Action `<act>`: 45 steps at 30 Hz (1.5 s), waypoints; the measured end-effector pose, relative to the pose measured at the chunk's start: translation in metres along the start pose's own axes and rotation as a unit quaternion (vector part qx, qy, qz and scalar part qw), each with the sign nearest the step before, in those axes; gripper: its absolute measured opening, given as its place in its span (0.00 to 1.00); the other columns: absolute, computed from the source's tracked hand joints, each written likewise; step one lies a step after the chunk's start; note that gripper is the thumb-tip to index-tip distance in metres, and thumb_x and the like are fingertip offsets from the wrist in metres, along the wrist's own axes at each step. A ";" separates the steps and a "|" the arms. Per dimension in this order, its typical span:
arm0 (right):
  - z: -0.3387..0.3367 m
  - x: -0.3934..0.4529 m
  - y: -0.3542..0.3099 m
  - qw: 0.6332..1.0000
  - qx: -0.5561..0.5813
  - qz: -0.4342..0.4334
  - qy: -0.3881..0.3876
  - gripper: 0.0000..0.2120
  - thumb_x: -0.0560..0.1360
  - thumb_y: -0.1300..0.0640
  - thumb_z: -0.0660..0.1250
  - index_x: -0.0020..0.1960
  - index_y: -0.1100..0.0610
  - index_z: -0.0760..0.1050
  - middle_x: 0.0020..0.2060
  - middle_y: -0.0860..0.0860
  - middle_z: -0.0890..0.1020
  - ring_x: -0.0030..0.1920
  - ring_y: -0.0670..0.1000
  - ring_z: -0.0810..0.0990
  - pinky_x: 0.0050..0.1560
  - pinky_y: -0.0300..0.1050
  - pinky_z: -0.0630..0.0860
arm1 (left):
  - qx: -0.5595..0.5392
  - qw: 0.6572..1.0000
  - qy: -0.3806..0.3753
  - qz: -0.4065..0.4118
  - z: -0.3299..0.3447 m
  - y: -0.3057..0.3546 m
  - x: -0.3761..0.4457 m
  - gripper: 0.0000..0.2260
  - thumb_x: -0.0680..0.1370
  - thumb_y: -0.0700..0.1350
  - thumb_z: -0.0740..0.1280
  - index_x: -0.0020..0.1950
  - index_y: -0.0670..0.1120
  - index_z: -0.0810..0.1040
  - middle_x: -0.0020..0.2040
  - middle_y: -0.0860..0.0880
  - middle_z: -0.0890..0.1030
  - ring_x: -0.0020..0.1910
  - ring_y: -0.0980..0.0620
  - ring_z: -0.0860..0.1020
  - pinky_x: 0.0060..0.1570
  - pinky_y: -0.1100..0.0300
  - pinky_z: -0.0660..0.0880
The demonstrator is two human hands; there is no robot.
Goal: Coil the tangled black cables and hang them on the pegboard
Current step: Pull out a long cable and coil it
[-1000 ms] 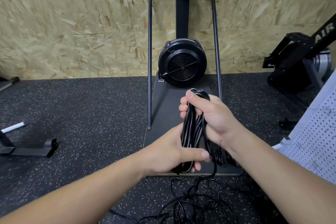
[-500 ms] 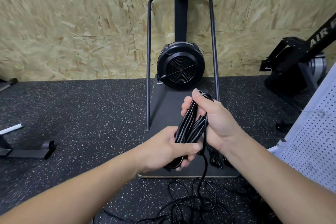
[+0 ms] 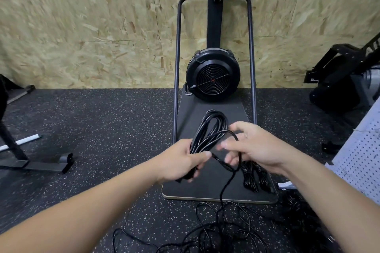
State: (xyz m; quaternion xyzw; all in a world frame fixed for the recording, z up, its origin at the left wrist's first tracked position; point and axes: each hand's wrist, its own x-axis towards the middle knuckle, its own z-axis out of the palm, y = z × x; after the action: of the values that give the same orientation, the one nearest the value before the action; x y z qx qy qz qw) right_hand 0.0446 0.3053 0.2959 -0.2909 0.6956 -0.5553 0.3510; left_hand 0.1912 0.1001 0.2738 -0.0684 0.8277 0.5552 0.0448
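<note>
nearest the camera, a loose tangle of black cable (image 3: 218, 230) lay on the speckled rubber floor (image 3: 98, 129), one strand rising from it toward the hands. above that, the left hand (image 3: 181, 162) gripped the lower end of the coiled bundle (image 3: 209, 131), fingers and thumb curled round it, so the loops stood up and away from the person. half a second earlier the right hand (image 3: 259, 146) had been clamped round the top of that same bundle; now it had let go of the top and moved off to the side, and the bundle had tipped over to the left. its fingers were blurred, spread and loosely curved, with the free strand passing across them in a wide loop; whether it pinched the strand or merely guided it could not be told. that change read as the start of a wrapping turn: the coiling of this length looked mostly done, and the tail seemed about to be wound round the middle to bind it, though much cable on the floor was still uncoiled.

just beyond the hands, two bound coils (image 3: 255, 176) lay side by side on the black platform (image 3: 216, 109) of an exercise machine (image 3: 212, 77). at the right edge the white pegboard (image 3: 362, 160) leaned, with nothing seen hanging on the part in view. farthest off stood a chipboard wall (image 3: 82, 26).
</note>
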 end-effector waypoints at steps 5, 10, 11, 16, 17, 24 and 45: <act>-0.006 -0.006 -0.015 0.975 -0.164 -0.141 0.054 0.06 0.83 0.53 0.74 0.48 0.52 0.88 0.40 0.53 0.88 0.36 0.59 0.77 0.44 0.55 0.75 | 0.069 0.997 0.006 -0.035 -0.020 -0.013 0.005 0.11 0.88 0.45 0.66 0.48 0.42 0.73 0.35 0.45 0.75 0.29 0.50 0.74 0.27 0.59 0.73; -0.002 0.001 -0.013 0.947 -0.239 -0.210 0.044 0.08 0.83 0.56 0.74 0.46 0.50 0.88 0.37 0.50 0.87 0.42 0.57 0.85 0.52 0.57 0.82 | 0.230 0.961 -0.141 -0.053 -0.004 -0.004 -0.005 0.14 0.87 0.50 0.67 0.49 0.41 0.75 0.35 0.46 0.80 0.30 0.48 0.78 0.31 0.55 0.78; -0.002 0.004 -0.010 0.946 -0.247 -0.206 0.033 0.07 0.83 0.55 0.74 0.46 0.49 0.88 0.37 0.50 0.87 0.42 0.58 0.85 0.50 0.56 0.81 | 0.267 0.948 -0.163 -0.053 0.000 -0.002 -0.007 0.13 0.87 0.52 0.67 0.52 0.42 0.76 0.36 0.45 0.82 0.31 0.47 0.80 0.34 0.52 0.79; -0.012 0.020 0.009 0.963 -0.215 -0.160 0.008 0.08 0.76 0.51 0.82 0.42 0.53 0.89 0.34 0.57 0.86 0.35 0.50 0.79 0.43 0.46 0.74 | 0.462 0.870 -0.168 0.026 0.012 0.015 -0.020 0.13 0.86 0.59 0.68 0.52 0.51 0.72 0.40 0.54 0.80 0.36 0.54 0.77 0.40 0.55 0.70; -0.016 0.025 0.014 0.966 -0.216 -0.140 0.022 0.12 0.73 0.46 0.84 0.40 0.54 0.89 0.33 0.59 0.84 0.35 0.50 0.76 0.41 0.47 0.71 | 0.454 0.875 -0.162 0.046 0.010 0.015 -0.021 0.13 0.85 0.60 0.68 0.53 0.52 0.73 0.42 0.54 0.80 0.37 0.55 0.77 0.41 0.55 0.72; -0.017 0.031 0.055 0.997 -0.077 0.000 -0.029 0.14 0.83 0.64 0.69 0.40 0.61 0.83 0.34 0.55 0.78 0.37 0.52 0.72 0.38 0.48 0.67 | 0.275 0.952 -0.063 0.118 -0.029 0.016 -0.020 0.05 0.86 0.53 0.69 0.57 0.55 0.75 0.40 0.49 0.84 0.36 0.52 0.82 0.40 0.57 0.79; 0.065 -0.019 -0.004 0.961 -0.209 -0.051 -0.173 0.10 0.88 0.56 0.65 0.59 0.61 0.82 0.43 0.51 0.90 0.33 0.53 0.72 0.36 0.47 0.69 | 0.624 0.764 0.146 -0.067 -0.013 -0.033 0.016 0.09 0.84 0.50 0.64 0.59 0.47 0.71 0.55 0.44 0.86 0.53 0.38 0.86 0.44 0.49 0.73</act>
State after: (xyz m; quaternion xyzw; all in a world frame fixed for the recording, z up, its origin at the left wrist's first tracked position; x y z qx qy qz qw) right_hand 0.1084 0.2829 0.2943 -0.4842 0.7090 -0.3560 0.3690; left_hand 0.1808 0.0750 0.2465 -0.1613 0.9813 -0.1053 -0.0066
